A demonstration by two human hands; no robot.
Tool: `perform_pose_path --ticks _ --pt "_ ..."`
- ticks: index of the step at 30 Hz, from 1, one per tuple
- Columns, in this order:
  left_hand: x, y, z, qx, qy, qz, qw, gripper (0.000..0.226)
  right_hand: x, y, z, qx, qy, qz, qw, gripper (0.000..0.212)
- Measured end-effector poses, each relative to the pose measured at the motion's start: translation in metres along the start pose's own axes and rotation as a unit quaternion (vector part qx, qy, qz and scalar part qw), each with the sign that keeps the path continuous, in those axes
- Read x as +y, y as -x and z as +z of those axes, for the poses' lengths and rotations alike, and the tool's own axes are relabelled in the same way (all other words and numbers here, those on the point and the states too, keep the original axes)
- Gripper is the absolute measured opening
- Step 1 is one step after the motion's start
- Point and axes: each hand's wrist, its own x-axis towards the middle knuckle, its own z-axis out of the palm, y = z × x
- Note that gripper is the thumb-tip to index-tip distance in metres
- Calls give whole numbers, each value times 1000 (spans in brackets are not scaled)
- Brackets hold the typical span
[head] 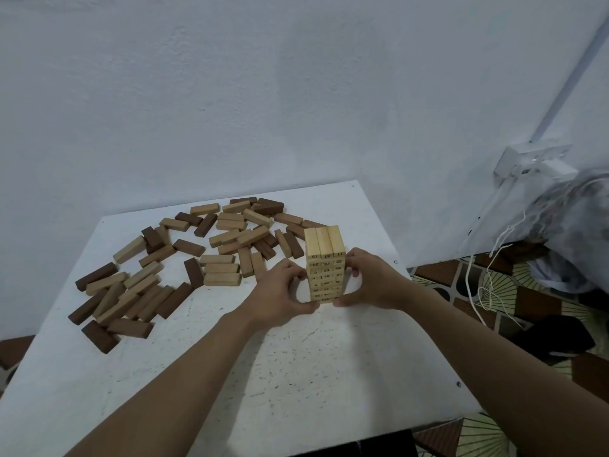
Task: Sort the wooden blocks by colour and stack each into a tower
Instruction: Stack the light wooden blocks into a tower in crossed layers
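A tower of pale numbered wooden blocks (pixel 325 255) stands upright on the white table (pixel 296 357), right of centre. My left hand (pixel 280 295) grips its left side, fingers curled at mid height and thumb near the base. My right hand (pixel 372 282) grips the right side the same way. Loose blocks lie scattered to the left and behind: dark brown blocks (pixel 97 275), mid-brown blocks (pixel 131 328) and light tan blocks (pixel 221 279). Three tan blocks lie side by side just left of my left hand.
The table stands against a pale wall (pixel 230 94). On the right are a wall socket (pixel 534 159) with white cords (pixel 474 291), a bundle of netting (pixel 573 225) and a patterned floor (pixel 494 291). The table's near edge runs at the bottom.
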Motion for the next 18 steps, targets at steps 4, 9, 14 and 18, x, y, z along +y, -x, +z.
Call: perform_pose_path --ticks 4,9,14,18 --pt "1 -8 1 -6 -6 2 1000 58 4 -4 -3 0 4 5 1000 55" --pt "3 -17 0 -13 -5 5 1000 57 10 -8 -7 3 9 13 1000 56" --pt "5 -26 1 -10 -11 7 1000 54 15 -14 -10 4 10 16 1000 57" --pt "7 -31 1 -8 -15 6 1000 55 19 -18 -11 5 12 22 1000 58"
